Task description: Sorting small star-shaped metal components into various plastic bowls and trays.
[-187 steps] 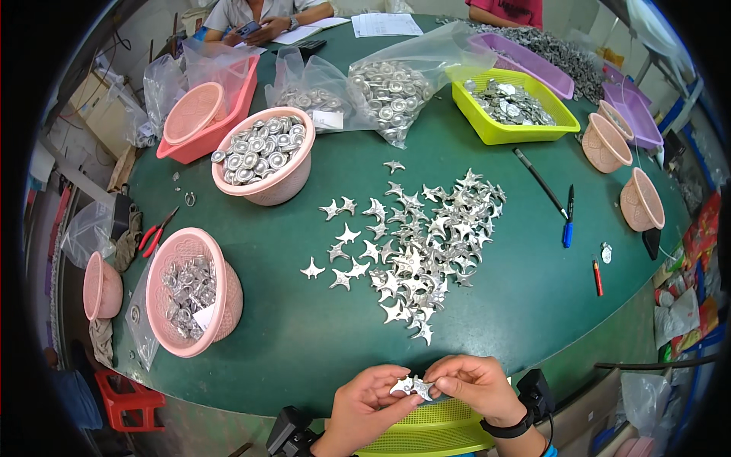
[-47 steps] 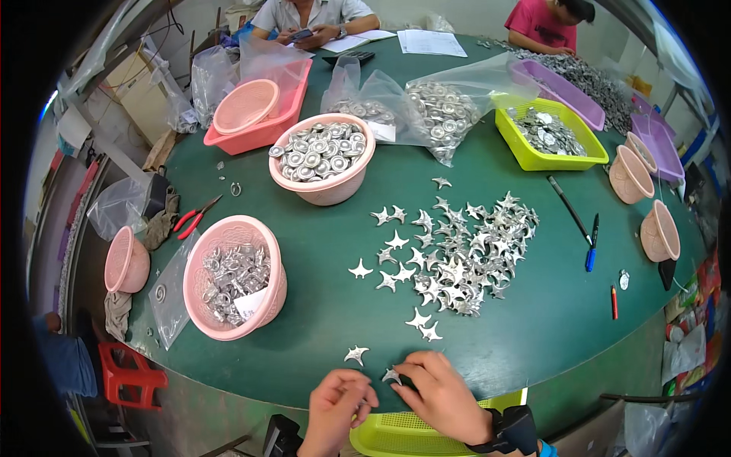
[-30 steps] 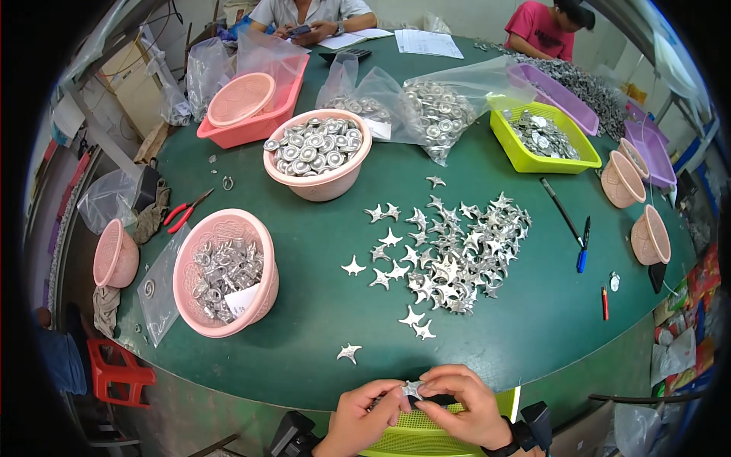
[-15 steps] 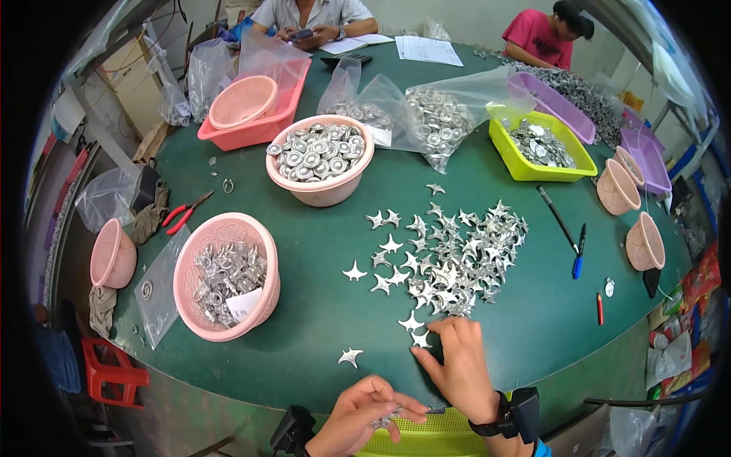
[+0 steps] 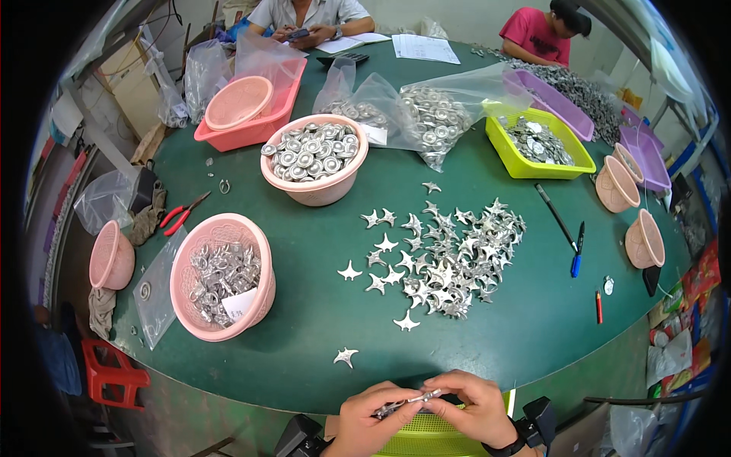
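Close to the table's front edge, my left hand (image 5: 373, 419) and my right hand (image 5: 474, 411) meet fingertip to fingertip. My right thumb and fingers pinch a small silver star-shaped metal piece (image 5: 428, 396), partly covered by the fingers. More silver metal shows between my left fingers (image 5: 387, 410), too covered to make out its full shape. Beyond the hands lies a loose pile of star-shaped metal pieces (image 5: 464, 263), with single ones spread to its left. Nearest to my hands are two lone star pieces (image 5: 406, 321) (image 5: 346, 357).
A yellow-green basket (image 5: 434, 442) sits below my hands. Pink baskets (image 5: 186, 266) (image 5: 320, 194) hold small metal parts and round pieces. A yellow-green tray (image 5: 541, 174), filled bags (image 5: 438, 129), red-handled pliers (image 5: 179, 217) and pens (image 5: 579, 251) lie around. Two people sit across the table.
My right hand has drawn back from the pile's near edge to my left hand, bringing one star-shaped piece with it. The left hand has turned inward to meet it.
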Tool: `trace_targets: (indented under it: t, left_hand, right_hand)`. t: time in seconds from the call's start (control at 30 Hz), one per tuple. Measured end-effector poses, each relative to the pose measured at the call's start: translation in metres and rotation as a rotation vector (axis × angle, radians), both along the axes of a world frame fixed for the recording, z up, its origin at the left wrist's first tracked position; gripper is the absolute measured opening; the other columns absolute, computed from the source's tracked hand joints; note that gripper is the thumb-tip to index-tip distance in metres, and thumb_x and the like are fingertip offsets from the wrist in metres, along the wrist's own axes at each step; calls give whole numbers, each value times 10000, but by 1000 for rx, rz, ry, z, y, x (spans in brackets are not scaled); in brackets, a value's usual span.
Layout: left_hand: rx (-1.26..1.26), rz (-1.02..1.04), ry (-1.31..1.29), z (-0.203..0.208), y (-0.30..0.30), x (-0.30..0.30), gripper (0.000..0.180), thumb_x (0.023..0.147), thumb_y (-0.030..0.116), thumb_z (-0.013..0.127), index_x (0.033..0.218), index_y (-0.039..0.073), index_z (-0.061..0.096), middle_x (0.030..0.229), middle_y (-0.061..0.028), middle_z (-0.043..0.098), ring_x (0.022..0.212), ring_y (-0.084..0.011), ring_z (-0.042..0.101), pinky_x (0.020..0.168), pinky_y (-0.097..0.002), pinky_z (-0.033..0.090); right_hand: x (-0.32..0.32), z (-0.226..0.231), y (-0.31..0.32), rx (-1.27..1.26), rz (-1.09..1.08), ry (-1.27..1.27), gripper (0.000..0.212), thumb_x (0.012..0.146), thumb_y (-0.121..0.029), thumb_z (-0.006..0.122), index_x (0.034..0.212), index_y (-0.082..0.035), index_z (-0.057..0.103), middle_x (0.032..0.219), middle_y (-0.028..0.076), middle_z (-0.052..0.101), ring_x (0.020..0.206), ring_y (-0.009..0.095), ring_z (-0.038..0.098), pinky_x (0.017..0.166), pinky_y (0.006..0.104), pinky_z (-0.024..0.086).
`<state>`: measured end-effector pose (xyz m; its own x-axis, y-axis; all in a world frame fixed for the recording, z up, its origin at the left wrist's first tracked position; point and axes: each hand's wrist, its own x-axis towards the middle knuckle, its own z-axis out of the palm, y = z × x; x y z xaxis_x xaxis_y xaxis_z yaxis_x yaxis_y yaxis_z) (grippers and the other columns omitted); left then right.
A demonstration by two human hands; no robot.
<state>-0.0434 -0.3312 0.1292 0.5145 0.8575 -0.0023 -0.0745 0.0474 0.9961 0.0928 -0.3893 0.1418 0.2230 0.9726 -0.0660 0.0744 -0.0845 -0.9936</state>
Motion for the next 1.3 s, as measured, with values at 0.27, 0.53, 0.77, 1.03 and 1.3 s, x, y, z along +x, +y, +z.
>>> trace_targets:
  t: [0.27,0.53,0.77,1.03,1.3]
  left_hand:
    - [199,124,152,16,-5,6,104,649,-28,610,747,6,595,583,-38,511,496,-76,452,443,-181,346]
    - [-1,-165,64,1,-1,2,227,809,81,463,1025,12,455,683,-68,504,529,-68,427,425,-174,316]
    - [-1035,-225,-520,-7,7,-4,327,855,114,264,1141,-29,331,973,-218,473,846,-254,518,666,-304,424]
    - [-1113,-131,-584,10,9,-2,353,830,160,379,1123,-36,359,1058,-217,447,981,-299,468,800,-358,397]
    - [-1010,-143,-589,10,3,-2,370,838,119,331,1152,-74,288,1091,-245,422,1024,-328,430,880,-364,357]
  right_hand:
    - [2,-3,-5,-30,27,262,189,717,61,536,905,51,523,961,155,510,863,180,529,715,254,458]
    - [3,-6,-7,1,-30,233,152,741,40,511,892,56,523,907,142,525,803,155,532,682,244,447]
    - [11,-7,-7,29,-116,288,124,758,18,488,874,43,524,873,141,529,752,162,532,658,254,450]
    - [18,-10,-11,83,-222,287,116,771,-34,491,854,36,527,812,138,538,677,165,536,582,254,458]
    - [15,-5,-12,56,-198,311,102,775,-28,483,841,39,524,825,157,549,681,166,540,588,257,458]
